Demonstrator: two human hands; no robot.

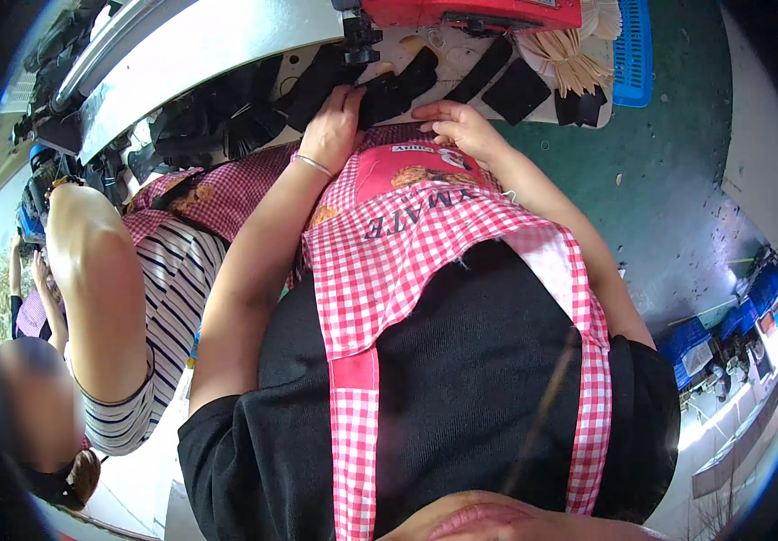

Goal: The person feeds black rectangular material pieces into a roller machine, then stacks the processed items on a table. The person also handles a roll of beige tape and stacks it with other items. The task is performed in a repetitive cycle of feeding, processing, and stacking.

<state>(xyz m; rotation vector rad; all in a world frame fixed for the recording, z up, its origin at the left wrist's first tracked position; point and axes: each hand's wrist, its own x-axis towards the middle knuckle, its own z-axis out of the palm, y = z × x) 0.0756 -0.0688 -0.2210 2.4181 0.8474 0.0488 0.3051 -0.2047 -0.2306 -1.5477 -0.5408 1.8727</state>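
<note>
Black fabric strap pieces [398,86] were spread on the white worktable [218,41] beneath a red sewing machine [470,13]. One piece was pressed down by the left hand [330,122], fingers curled over it. The right hand [461,126] was laid flat, fingers extended, just beside it. A blue slotted plastic basket [634,50] was seen beside pale wooden sticks [569,59]; its contents could not be told.

The white counter [227,41] carries black fabric pieces [407,81], a red sewing machine [470,13] at twelve o'clock, and pale sticks [569,59] at one o'clock.
</note>
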